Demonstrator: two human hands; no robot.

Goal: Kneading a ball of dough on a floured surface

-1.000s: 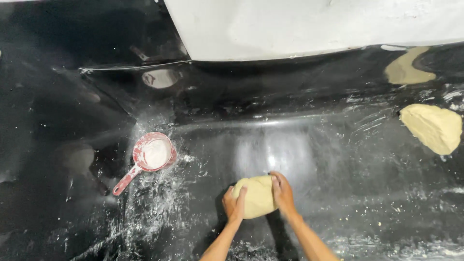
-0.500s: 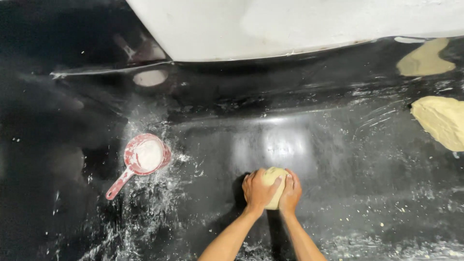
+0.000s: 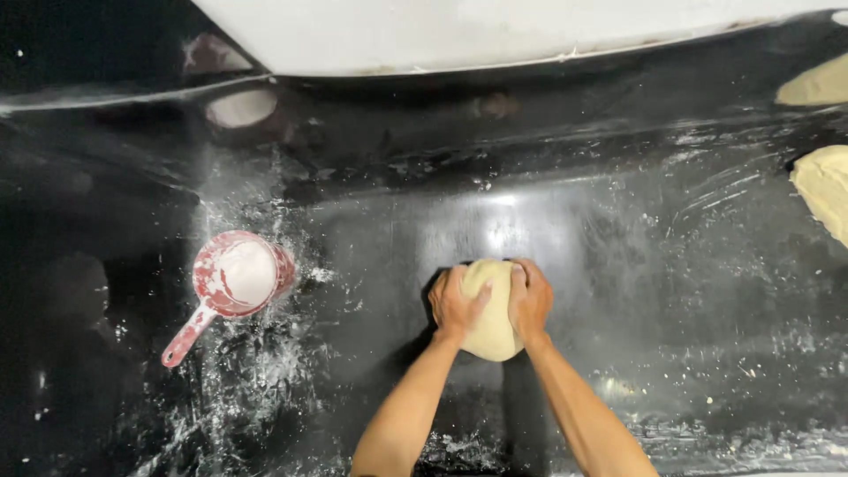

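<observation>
Where the black counter [image 3: 618,291] shines under the light, a lump of dough [image 3: 491,320] sits a little below the middle of the view, between the two hands. The dough is pale yellow and smooth, rounded at its near end and folded up at its far end, so it stands as a thick, upright-looking mound and not a flat sheet. Its surface looks soft and matte, without visible cracks.

The left hand [image 3: 454,303] presses against the left side of the dough, fingers curled over its top. The right hand [image 3: 530,299] grips the right side, fingers also wrapped over the top edge. The two hands are close together, their fingertips nearly meeting above the dough, both clamped on it. Both forearms reach up from the bottom edge of the view.

To the left, well apart from the dough, a red cup [image 3: 237,277] with a handle stands on the counter, filled with white flour. Spilt flour [image 3: 256,371] is scattered around and below it. At the right edge lies another pale dough piece [image 3: 826,190], flatter, and a second one [image 3: 817,84] above it. A white slab [image 3: 495,31] runs across the top.
</observation>
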